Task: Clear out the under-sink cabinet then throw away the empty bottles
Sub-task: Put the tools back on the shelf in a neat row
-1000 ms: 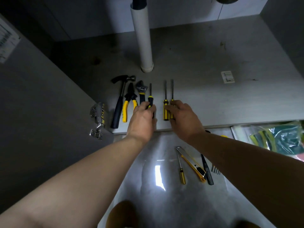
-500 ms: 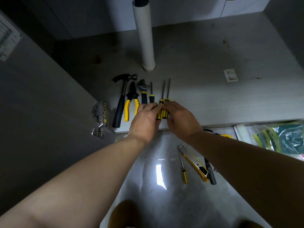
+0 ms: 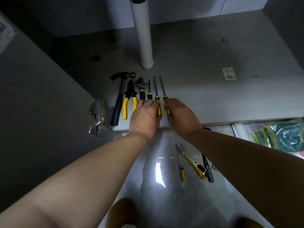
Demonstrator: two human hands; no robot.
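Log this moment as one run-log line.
left hand: on screwdriver | right hand: on second screwdriver | cabinet floor: tools lined up

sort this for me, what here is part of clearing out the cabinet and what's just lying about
Part of the job:
- left hand, right hand
- two screwdrivers under the fingers
- hammer, pliers, wrench

Lying about:
- utility knife on the floor
- drain pipe
- door hinge

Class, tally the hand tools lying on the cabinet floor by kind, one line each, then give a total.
Hammer: 1
Pliers: 1
Adjustable wrench: 1
Screwdrivers: 3 (short one, middle one, right one)
Total: 6
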